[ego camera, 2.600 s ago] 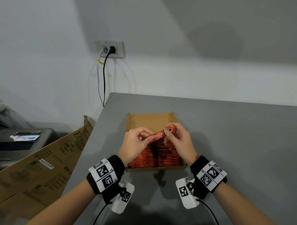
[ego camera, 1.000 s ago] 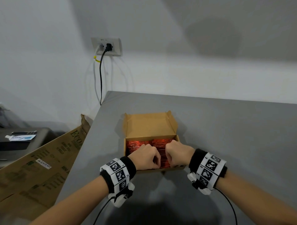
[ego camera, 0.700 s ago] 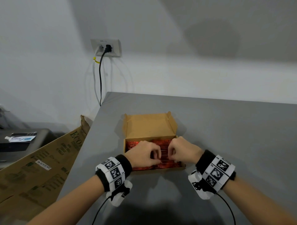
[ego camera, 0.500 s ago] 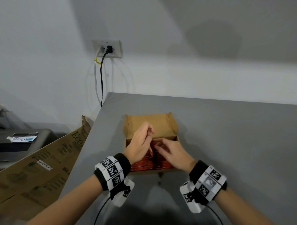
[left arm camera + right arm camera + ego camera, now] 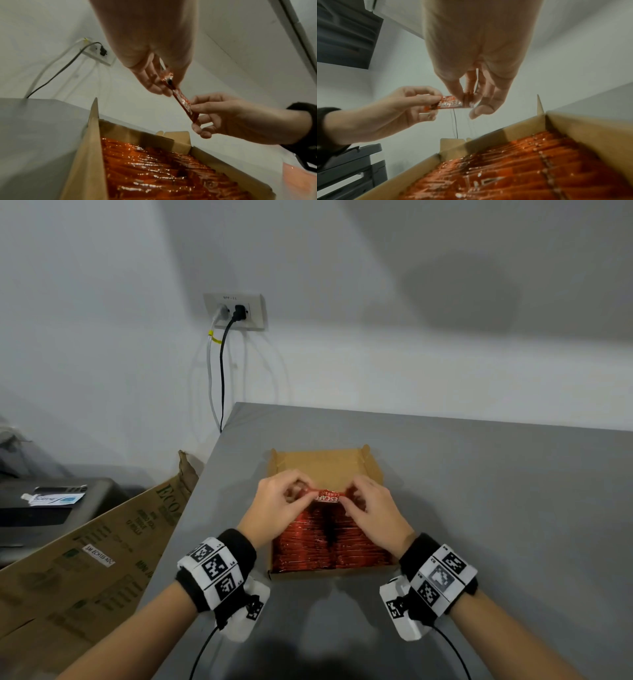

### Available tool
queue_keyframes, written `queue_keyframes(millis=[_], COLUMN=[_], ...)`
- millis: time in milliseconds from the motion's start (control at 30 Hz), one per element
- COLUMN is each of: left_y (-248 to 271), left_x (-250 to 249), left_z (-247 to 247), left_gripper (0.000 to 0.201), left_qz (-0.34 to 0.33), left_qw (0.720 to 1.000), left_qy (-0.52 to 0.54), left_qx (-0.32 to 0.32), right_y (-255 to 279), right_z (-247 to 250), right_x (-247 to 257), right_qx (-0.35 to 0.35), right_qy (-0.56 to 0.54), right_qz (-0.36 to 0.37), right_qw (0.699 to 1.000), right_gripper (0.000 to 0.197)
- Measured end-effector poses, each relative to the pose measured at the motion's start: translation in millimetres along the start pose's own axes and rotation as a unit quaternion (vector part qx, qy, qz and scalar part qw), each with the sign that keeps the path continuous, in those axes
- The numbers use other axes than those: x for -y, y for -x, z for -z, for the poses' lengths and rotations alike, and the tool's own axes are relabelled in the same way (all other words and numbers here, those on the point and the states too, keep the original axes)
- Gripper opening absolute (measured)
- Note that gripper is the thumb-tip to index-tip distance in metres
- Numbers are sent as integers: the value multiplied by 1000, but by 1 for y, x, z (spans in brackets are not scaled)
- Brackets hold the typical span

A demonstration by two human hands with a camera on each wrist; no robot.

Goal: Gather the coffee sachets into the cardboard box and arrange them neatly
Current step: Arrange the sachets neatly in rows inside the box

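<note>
Cardboard box packed with red sachets

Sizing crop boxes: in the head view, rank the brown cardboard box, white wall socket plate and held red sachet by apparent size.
1. Brown cardboard box
2. White wall socket plate
3. Red sachet, mostly hidden by fingers, so its rank is unsure.

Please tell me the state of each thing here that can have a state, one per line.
cardboard box: open, nearly full
packed sachets: standing in two rows
loose sachet: held above the box
left hand: pinches one end
right hand: pinches the other end
black plug: plugged in
</note>
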State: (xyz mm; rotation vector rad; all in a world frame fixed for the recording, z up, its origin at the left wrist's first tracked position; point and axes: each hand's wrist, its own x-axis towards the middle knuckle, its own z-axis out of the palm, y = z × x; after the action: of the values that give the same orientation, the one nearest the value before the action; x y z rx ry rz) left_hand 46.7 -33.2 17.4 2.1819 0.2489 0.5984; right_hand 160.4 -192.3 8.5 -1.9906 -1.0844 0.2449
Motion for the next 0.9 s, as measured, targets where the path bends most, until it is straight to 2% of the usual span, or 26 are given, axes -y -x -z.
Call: queue_keyframes(millis=[67, 167, 233, 367, 467, 733, 833, 900], left_y=[4, 8, 10, 14, 13, 13, 14, 15], left_x=[0, -3, -6, -9, -10, -4, -4, -9], left_z=[1, -3, -6, -9, -8, -3, -4, -9], left_gripper=[9, 20, 27, 15, 13, 21, 19, 14], left_qz=[28, 71, 108, 157, 155, 88, 96, 113], left_qw=[999, 992, 987, 972, 974, 992, 987, 979], left_qy=[29, 49, 75, 162, 148, 66, 127, 171], left_qx=[34, 88, 88, 68, 67, 69, 33, 14], right_y=[-1, 1, 3, 6, 7, 7, 9, 12], right_z=[3, 2, 0, -2, -2, 1, 0, -7], right_x=[0, 5, 7, 5, 3, 3, 6, 10], right_qx=[-8, -43, -69, -96, -85, -67, -49, -37], right_qy=[-50, -129, -156, -165, -158, -148, -202, -221], right_qz=[-7, -4, 2, 18, 16, 0, -23, -33], right_qw=[999, 991, 985, 982, 984, 987, 978, 974], right_gripper=[7, 27, 40, 47, 43, 36, 43, 31])
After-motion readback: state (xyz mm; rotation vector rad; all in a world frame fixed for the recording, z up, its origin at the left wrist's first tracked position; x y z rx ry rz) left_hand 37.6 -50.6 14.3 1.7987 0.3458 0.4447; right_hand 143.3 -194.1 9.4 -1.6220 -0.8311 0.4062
